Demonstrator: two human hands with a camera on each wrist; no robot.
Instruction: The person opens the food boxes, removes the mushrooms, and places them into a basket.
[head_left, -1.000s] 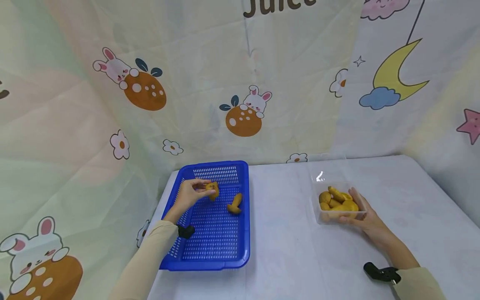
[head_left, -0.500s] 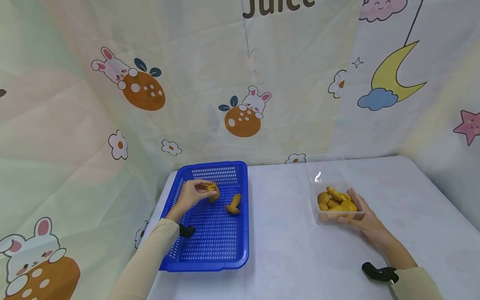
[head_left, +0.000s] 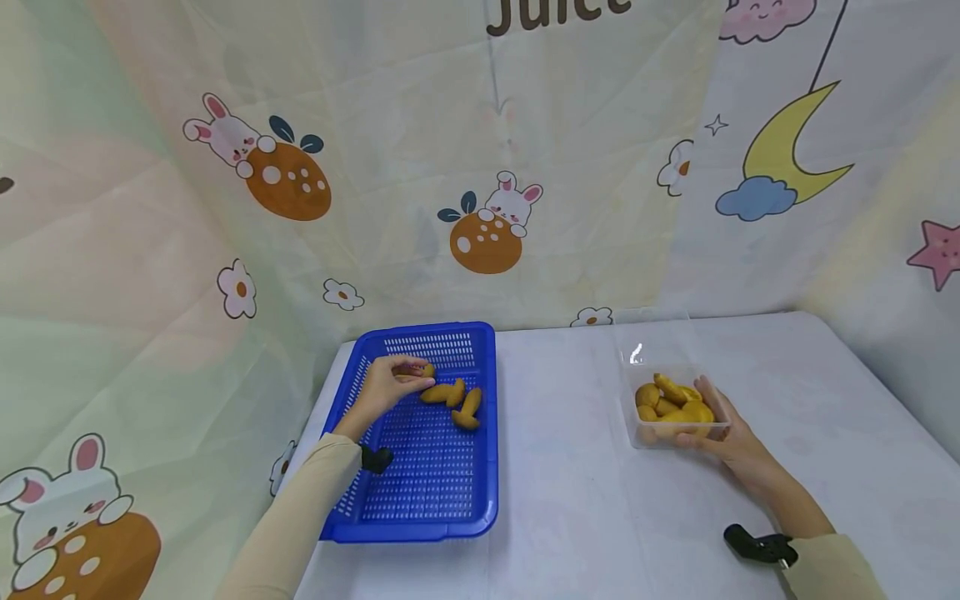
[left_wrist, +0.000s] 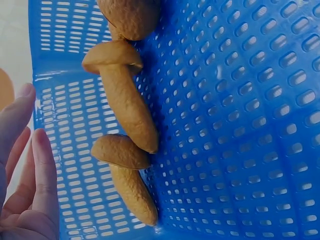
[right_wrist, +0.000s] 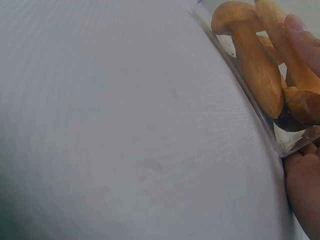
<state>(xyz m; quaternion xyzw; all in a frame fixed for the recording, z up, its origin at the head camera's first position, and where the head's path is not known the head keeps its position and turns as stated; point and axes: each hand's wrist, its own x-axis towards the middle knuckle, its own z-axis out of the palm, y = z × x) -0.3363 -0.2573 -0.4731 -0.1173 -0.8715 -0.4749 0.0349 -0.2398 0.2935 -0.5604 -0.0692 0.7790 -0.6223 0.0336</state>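
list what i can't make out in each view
Head view: how many mushrooms are in the clear box; they overlap.
Head view: much of the farthest basket mushroom, behind the left hand.
Head view: tops of lettering, cut by the upper edge.
Left wrist view: part of the uppermost mushroom, cut by the upper edge.
Right wrist view: part of the clear box and right hand, cut by the right edge.

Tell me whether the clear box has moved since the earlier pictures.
No. In the head view, the clear box, held by the right hand, sits below and left of the printed moon as before, with no visible shift.
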